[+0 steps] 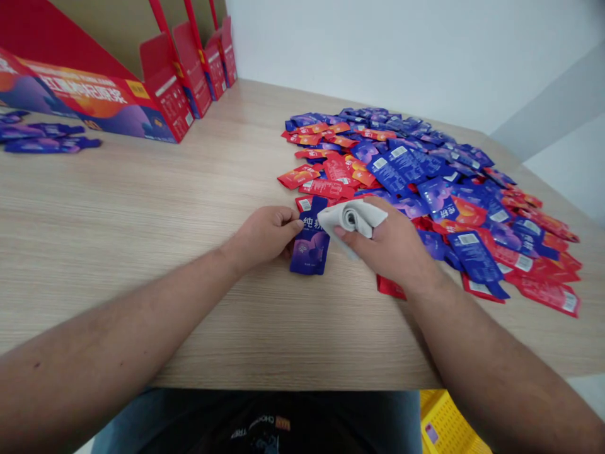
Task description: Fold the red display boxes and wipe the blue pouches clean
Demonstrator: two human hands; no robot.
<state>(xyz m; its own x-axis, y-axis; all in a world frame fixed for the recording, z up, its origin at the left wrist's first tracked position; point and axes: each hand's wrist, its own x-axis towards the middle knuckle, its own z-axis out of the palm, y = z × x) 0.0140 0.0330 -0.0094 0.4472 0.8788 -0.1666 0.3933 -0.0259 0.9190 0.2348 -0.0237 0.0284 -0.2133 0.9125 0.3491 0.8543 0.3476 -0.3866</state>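
My left hand [267, 236] pinches the top of a blue-purple sachet [309, 251] that lies on the wooden tabletop [189, 189]. My right hand [385, 243] holds a folded grey cloth [352, 221] against the same sachet's upper right side. Just beyond both hands spreads a large heap of blue and red sachets [425, 189], its near edge partly hidden by my right hand. A red sachet [390, 287] pokes out below my right wrist.
Red display cartons [165, 94] stand in a row along the far left of the table, with several purple sachets [47, 140] lying beside them. A white wall [378, 50] rises behind the table. A yellow plastic crate [444, 425] sits on the floor below the near edge.
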